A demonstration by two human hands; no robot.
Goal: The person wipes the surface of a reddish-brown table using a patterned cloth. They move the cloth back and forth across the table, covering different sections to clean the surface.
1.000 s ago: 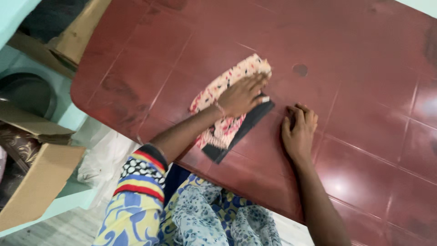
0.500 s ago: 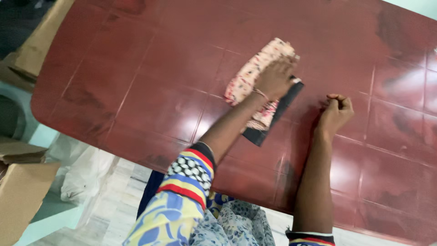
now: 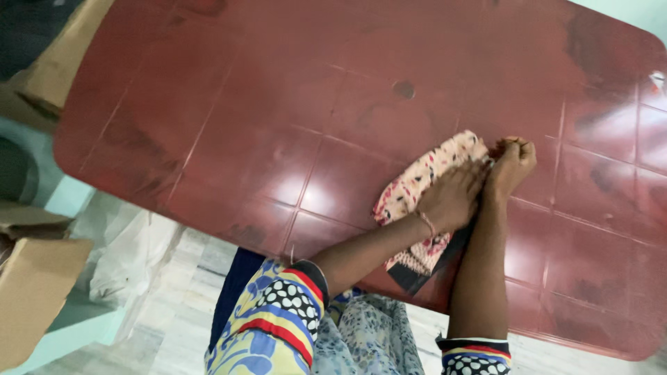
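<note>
The left hand (image 3: 453, 198) lies palm down on a folded cloth (image 3: 422, 182), fingers spread flat and pressing rather than gripping, with a thin bracelet at the wrist. The cloth is cream with red and dark flecks and has a black border, which shows at its near end just above the table edge. It lies on the near right part of a dark red table (image 3: 243, 132), running slantwise from the near edge up toward the right hand. The right hand (image 3: 513, 163) rests on the table at the far end of the cloth, fingers curled into a loose fist. Whether it pinches the cloth edge cannot be told, though hand and cloth appear to touch. The two hands sit just beside each other, left fingertips close against the right knuckles. The table surface is glossy, moulded in a grid of square panels, with a small round mark (image 3: 404, 89) near its middle and dull smears toward the far right corner. Both sleeves are patterned in yellow, blue, red and black-and-white dots. At the left, off the table, a brown cardboard box (image 3: 31, 295) stands on the floor with open flaps. A white plastic bag (image 3: 132, 257) lies beside it, near the table's corner. A second piece of brown cardboard (image 3: 55, 66) leans at the upper left. No label on either is legible.
</note>
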